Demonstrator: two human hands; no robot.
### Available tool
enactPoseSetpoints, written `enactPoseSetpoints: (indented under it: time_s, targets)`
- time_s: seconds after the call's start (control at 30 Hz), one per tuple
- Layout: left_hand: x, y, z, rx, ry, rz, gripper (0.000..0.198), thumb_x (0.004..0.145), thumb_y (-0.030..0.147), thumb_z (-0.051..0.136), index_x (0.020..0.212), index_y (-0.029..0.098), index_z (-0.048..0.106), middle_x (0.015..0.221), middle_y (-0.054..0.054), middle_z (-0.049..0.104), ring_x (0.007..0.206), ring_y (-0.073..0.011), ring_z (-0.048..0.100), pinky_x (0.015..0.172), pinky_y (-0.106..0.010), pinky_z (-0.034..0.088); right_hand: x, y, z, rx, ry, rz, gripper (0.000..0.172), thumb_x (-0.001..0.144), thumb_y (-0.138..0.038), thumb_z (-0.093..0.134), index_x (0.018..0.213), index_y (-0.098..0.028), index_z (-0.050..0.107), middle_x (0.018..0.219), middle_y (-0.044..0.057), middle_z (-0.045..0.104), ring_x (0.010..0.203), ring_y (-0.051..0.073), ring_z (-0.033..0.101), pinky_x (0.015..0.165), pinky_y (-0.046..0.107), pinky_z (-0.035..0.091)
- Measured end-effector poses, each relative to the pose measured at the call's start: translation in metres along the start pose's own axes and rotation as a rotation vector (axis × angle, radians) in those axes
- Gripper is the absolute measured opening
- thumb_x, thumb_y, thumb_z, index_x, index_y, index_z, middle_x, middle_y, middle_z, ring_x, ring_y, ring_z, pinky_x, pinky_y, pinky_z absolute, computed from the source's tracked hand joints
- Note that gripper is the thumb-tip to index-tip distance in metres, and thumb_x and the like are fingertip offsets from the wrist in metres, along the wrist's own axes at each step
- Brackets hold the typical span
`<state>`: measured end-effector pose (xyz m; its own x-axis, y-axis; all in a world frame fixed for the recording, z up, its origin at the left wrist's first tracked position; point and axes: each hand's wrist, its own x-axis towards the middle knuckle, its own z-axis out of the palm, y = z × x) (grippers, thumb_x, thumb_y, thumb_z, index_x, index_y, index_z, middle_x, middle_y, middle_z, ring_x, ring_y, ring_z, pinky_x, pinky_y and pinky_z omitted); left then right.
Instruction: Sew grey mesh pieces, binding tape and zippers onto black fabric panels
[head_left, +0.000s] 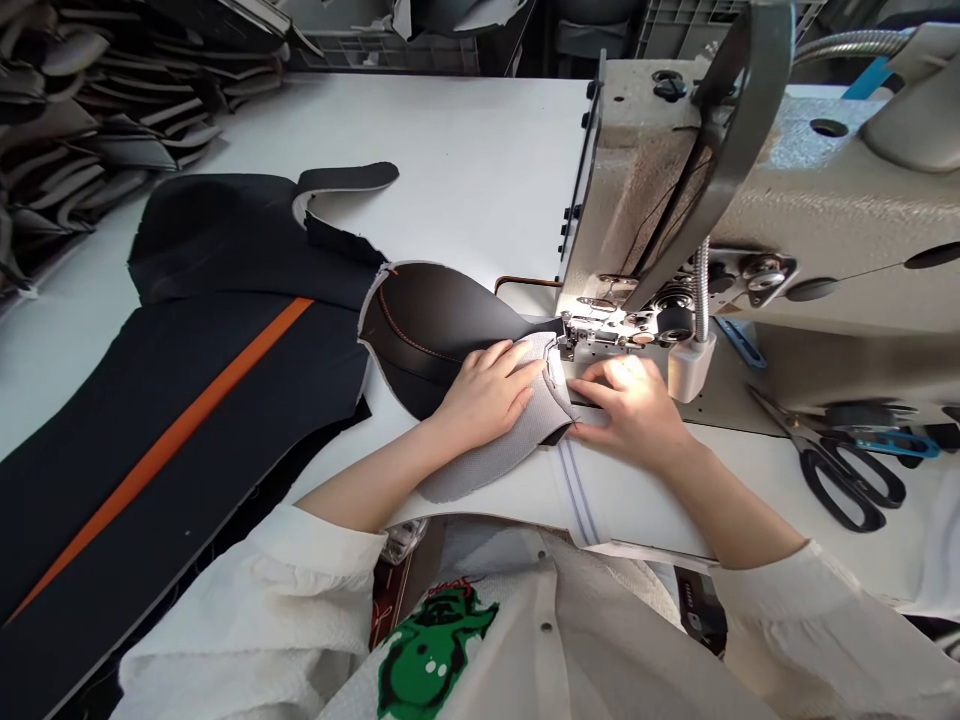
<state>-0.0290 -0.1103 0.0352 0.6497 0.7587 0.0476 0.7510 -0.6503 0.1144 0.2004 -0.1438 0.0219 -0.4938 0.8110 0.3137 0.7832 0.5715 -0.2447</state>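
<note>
My left hand (pixel 489 388) lies flat, fingers apart, on a grey mesh fabric piece (pixel 487 460) that overlaps a curved black panel with orange stitching (pixel 427 330). My right hand (pixel 628 405) presses the same fabric edge down just in front of the presser foot (pixel 574 340) of a beige sewing machine (pixel 712 200). Both hands sit side by side under the machine's lamp light. The needle itself is hard to make out.
A large black fabric piece with an orange stripe (pixel 172 440) spreads over the white table (pixel 465 160) at left. Black-handled scissors (pixel 840 470) lie at right beside the machine. Stacked dark cut pieces (pixel 75 120) fill the far left. Grey crates stand behind.
</note>
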Motion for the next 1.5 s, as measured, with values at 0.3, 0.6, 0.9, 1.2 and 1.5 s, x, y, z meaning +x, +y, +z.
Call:
enactPoseSetpoints:
  time_s: [0.3, 0.6, 0.9, 1.2, 1.5]
  targets:
    - [0.001, 0.003, 0.004, 0.075, 0.06, 0.042, 0.043, 0.096, 0.03, 0.038, 0.137, 0.025, 0.045, 0.142, -0.01, 0.044, 0.126, -0.0312, 0.04, 0.095, -0.047, 0.039, 0.01, -0.014, 0.01, -0.028, -0.088, -0.034, 0.065, 0.074, -0.044, 0.067, 0.127, -0.009, 0.054, 0.126, 0.014, 0.057, 0.105, 0.029, 0.049, 0.084, 0.042, 0.035]
    - [0.01, 0.002, 0.002, 0.094, 0.075, 0.026, 0.037, 0.095, 0.03, 0.037, 0.127, 0.021, 0.055, 0.139, -0.008, 0.049, 0.122, -0.0292, 0.044, 0.091, -0.045, 0.042, 0.008, -0.014, 0.012, -0.134, -0.002, -0.123, 0.042, 0.083, -0.015, 0.05, 0.124, -0.011, 0.058, 0.124, 0.009, 0.062, 0.102, 0.023, 0.053, 0.079, 0.038, 0.035]
    - [0.049, 0.001, 0.012, -0.011, 0.175, 0.074, 0.033, 0.095, 0.027, 0.038, 0.116, 0.022, 0.063, 0.133, -0.003, 0.056, 0.121, -0.0235, 0.048, 0.095, -0.04, 0.041, 0.011, 0.004, 0.011, -0.207, -0.042, 0.068, 0.047, 0.08, -0.004, 0.048, 0.124, -0.015, 0.061, 0.126, 0.005, 0.062, 0.102, 0.024, 0.054, 0.082, 0.037, 0.041]
    - [0.051, 0.006, 0.012, 0.005, 0.152, 0.09, 0.031, 0.095, 0.027, 0.04, 0.114, 0.022, 0.064, 0.132, -0.006, 0.056, 0.12, -0.0244, 0.049, 0.095, -0.04, 0.042, 0.004, 0.008, 0.007, -0.171, -0.059, 0.073, 0.053, 0.078, -0.004, 0.045, 0.128, -0.019, 0.058, 0.128, 0.006, 0.06, 0.102, 0.025, 0.055, 0.086, 0.04, 0.045]
    - [0.028, 0.03, 0.0, 0.006, 0.072, 0.102, 0.064, 0.082, 0.063, 0.053, 0.123, 0.015, 0.055, 0.129, -0.014, 0.054, 0.115, -0.0332, 0.047, 0.092, -0.048, 0.041, -0.003, 0.009, 0.009, -0.068, 0.029, 0.239, 0.052, 0.08, -0.027, 0.055, 0.131, -0.016, 0.053, 0.124, 0.011, 0.057, 0.111, 0.03, 0.049, 0.089, 0.041, 0.044]
